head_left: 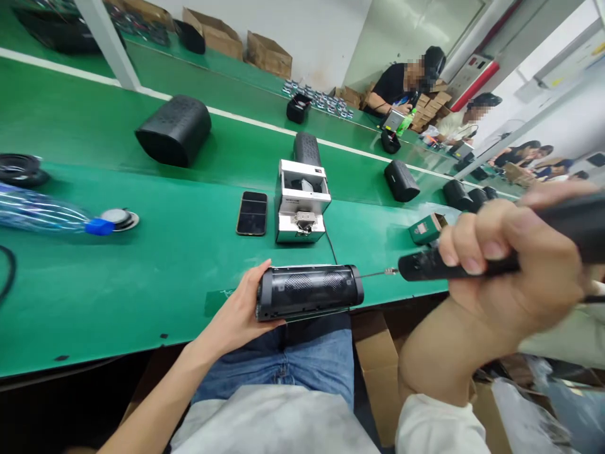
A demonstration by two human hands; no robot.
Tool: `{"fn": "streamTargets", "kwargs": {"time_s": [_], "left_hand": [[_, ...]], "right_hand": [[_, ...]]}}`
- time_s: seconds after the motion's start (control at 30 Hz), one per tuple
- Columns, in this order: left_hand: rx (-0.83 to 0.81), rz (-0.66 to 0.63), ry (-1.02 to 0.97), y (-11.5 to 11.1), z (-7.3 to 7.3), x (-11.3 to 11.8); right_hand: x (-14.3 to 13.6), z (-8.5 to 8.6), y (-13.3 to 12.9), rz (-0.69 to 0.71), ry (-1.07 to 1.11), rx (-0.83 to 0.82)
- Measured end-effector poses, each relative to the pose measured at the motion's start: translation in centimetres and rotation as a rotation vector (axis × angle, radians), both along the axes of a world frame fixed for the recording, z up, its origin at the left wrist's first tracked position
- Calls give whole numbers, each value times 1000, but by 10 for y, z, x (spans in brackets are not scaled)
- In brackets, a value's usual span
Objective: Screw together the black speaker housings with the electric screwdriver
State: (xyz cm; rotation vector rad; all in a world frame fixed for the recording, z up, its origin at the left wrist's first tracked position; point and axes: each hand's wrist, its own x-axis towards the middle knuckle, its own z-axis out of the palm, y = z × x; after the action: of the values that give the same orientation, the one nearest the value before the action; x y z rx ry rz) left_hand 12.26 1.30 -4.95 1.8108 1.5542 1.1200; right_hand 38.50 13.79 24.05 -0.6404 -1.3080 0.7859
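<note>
My left hand (246,302) grips the left end of a black speaker (312,291) with a perforated front, held lying on its side at the table's near edge. My right hand (510,252) is wrapped round a black electric screwdriver (425,263), which lies level and points left. Its thin bit reaches the right end of the speaker; whether the tip sits in a screw I cannot tell. Just beyond the speaker stands a silver screw feeder (302,205). A dark phone (252,213) lies left of that machine.
A clear plastic bottle (47,211) with a blue cap lies at the left. Black speaker housings (177,129) stand along the green bench (142,284). Near my right hand is a small green box (425,228). Co-workers (401,88) sit farther along the bench. Cardboard boxes (375,353) are below its edge.
</note>
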Motion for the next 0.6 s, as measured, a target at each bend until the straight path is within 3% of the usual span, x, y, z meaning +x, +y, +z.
{"fn": "streamTargets", "kwargs": {"time_s": [0.13,0.3,0.5,0.6], "left_hand": [[-10,1,-4,1,-2,-1],[-5,8,13,1,1,-1],[-1,12,36,-1,3,0],[-1,21,24,-2,-1,-1]], "right_hand": [[32,-1,-28,-117,-52,-21],[34,-14,-37,-191,-72,-24],[35,-32,-39,-155,-38,21],[42,-52,-35,-32,-71,26]]}}
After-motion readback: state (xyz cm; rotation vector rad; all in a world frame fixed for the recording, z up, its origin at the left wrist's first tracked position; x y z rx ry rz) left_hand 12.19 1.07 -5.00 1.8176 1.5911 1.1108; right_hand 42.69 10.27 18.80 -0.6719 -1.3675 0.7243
